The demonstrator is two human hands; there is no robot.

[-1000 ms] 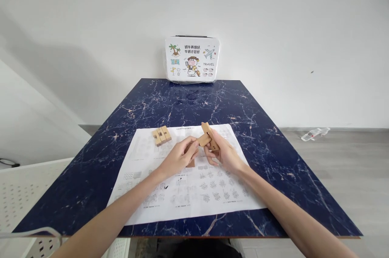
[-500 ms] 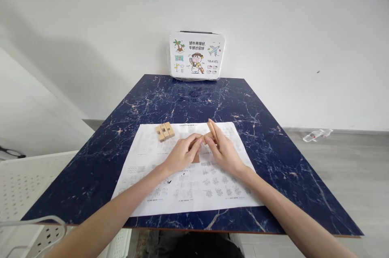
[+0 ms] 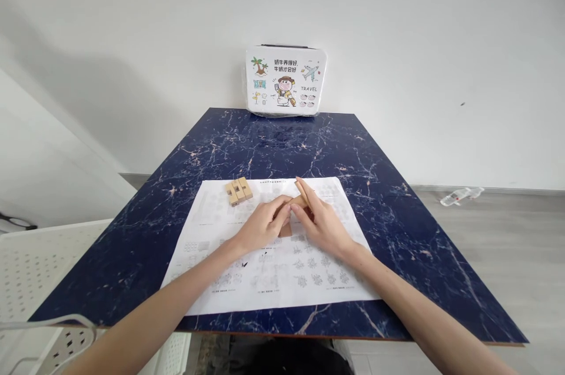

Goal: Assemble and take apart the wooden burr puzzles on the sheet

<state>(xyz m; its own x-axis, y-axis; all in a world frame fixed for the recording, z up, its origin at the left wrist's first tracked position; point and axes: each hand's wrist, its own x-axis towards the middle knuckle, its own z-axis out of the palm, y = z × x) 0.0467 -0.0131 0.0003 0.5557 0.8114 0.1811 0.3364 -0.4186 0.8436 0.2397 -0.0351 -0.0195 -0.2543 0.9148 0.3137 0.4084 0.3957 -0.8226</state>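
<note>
Above the printed paper sheet (image 3: 212,298), my left hand (image 3: 265,221) and my right hand (image 3: 321,222) meet with their thumbs and fingers closed around notched wooden puzzle pieces (image 3: 299,201). One piece sticks up along the fingers of my right hand, and the end of another shows below my left fingers. My hands hide most of the joint between the pieces. Apart from them, several notched wooden blocks (image 3: 239,191) lie side by side on the sheet's upper left part. The sheet carries small diagrams and lines of print.
A white case with cartoon drawings (image 3: 286,82) stands against the wall at the back of the blue marble-patterned table (image 3: 282,151). White perforated shelving (image 3: 35,269) is at the left. A clear plastic item (image 3: 461,196) lies on the floor at right.
My right hand has moved slightly left and closer to my left hand. The piece it holds has shifted left with it. The loose blocks stay on the sheet.
</note>
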